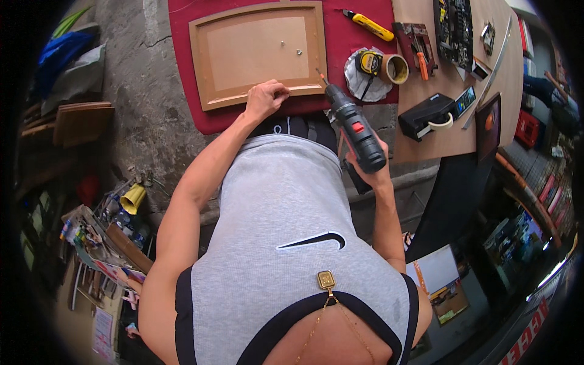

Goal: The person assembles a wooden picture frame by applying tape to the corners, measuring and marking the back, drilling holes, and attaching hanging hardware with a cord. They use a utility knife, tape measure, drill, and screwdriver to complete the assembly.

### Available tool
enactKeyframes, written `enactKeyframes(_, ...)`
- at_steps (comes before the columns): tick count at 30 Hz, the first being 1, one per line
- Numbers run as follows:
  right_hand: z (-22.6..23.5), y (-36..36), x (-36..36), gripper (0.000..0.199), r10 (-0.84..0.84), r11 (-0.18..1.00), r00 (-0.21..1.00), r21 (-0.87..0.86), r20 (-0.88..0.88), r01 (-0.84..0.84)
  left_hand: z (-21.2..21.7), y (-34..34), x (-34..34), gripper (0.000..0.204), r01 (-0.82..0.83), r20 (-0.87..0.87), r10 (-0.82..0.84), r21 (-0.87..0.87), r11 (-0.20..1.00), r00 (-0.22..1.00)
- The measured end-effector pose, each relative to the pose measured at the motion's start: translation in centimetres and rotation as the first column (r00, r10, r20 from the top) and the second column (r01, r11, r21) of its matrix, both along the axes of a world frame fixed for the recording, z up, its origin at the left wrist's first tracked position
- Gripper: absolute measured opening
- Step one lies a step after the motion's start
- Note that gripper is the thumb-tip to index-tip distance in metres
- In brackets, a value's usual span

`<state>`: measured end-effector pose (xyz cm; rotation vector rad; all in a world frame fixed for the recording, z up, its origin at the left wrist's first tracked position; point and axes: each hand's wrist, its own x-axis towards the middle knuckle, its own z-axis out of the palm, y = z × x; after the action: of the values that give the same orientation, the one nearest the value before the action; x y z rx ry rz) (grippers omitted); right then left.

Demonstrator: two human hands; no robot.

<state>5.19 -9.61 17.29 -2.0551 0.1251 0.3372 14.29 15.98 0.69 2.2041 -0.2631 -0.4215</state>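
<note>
My right hand (pixel 378 172) grips a black cordless drill (pixel 348 120) with red details. Its bit points up and away, close to the near right corner of a wooden picture frame (pixel 198 59). Back side up, the frame lies on a red cloth, with brown tape along its inner edges. My left hand (pixel 264 100) is at the frame's near edge, fingertips pinched together; whatever they hold, if anything, is too small to make out. Two small metal pieces (pixel 298 52) rest on the frame's backing board.
Right of the frame are a yellow utility knife (pixel 372 27), a tape measure (pixel 368 62) on a white cloth, and a tape roll (pixel 395 69). On the wooden table lie an orange-handled screwdriver (pixel 421 64), a black tape dispenser (pixel 426 115), a phone (pixel 465 100) and a metal ruler (pixel 496 67).
</note>
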Motion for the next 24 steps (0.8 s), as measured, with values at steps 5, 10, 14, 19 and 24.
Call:
enactKeyframes(5, -0.4, 2.0, -2.6, 0.058, 0.016, 1.000, 0.997, -0.027, 0.074, -0.014, -0.6, 0.7, 0.8, 0.009, 0.071, -0.027, -0.072, -0.041, 0.997, 0.997)
enactKeyframes(10, -0.9, 2.6, -3.6, 0.062, 0.013, 1.000, 1.000, -0.029, 0.004, -0.013, -0.1, 0.4, 1.0, 0.008, 0.138, 0.026, -0.137, -0.026, 0.990, 0.990)
enactKeyframes(14, -0.3, 3.3, -3.5, 0.062, 0.022, 1.000, 0.999, -0.002, -0.040, -0.022, 0.0, 0.1, 1.0, 0.012, 0.156, 0.054, -0.157, 0.025, 0.987, 0.986)
enactKeyframes(19, -0.7, 3.6, -3.5, 0.061, 0.037, 0.999, 0.998, -0.010, -0.046, -0.037, 0.0, 0.0, 1.3, 0.012, 0.174, -0.008, -0.174, 0.067, 0.982, 0.985)
enactKeyframes(24, -0.7, 4.0, -2.9, 0.064, 0.018, 1.000, 0.998, 0.019, -0.066, -0.016, -0.2, 0.2, 2.1, 0.013, 0.223, -0.081, -0.218, 0.059, 0.973, 0.973)
